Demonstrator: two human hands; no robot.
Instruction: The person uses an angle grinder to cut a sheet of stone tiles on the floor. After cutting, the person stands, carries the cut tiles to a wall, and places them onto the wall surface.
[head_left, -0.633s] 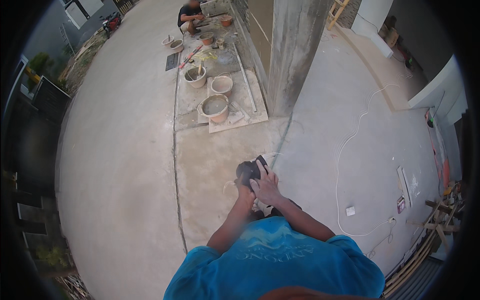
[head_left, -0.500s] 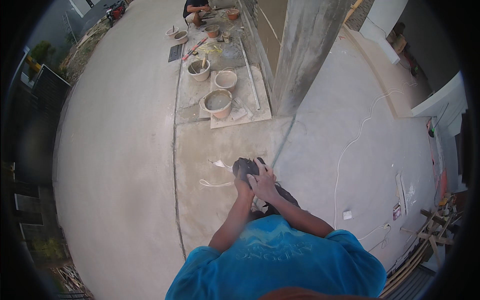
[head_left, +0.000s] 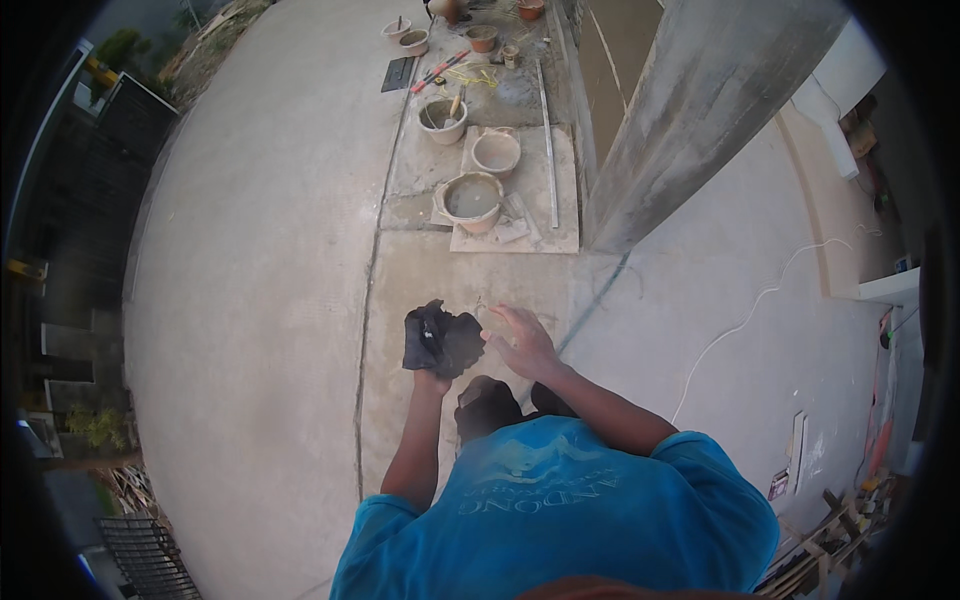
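Note:
A crumpled black cloth (head_left: 445, 342), thin and ragged at its edges, drapes over my left hand (head_left: 432, 381). It hides most of those fingers, and the wrist comes up from below it. A small pale spot shows near its upper left part. Just right of the cloth, my right hand (head_left: 525, 343) is raised with its fingers apart and nothing in them. A narrow gap separates its fingertips from the cloth.
Ahead, a board (head_left: 560, 190) bears a large mortar bucket (head_left: 472, 203) and a smaller pail (head_left: 496, 152). A long straightedge (head_left: 547, 145) lies beside them. A concrete column (head_left: 690, 130) rises at the right. A white cable (head_left: 735, 330) crosses the floor.
Bundled between both hands before, the black cloth is now spread over my left hand, farther left. My right hand has let go of it. The view has shifted.

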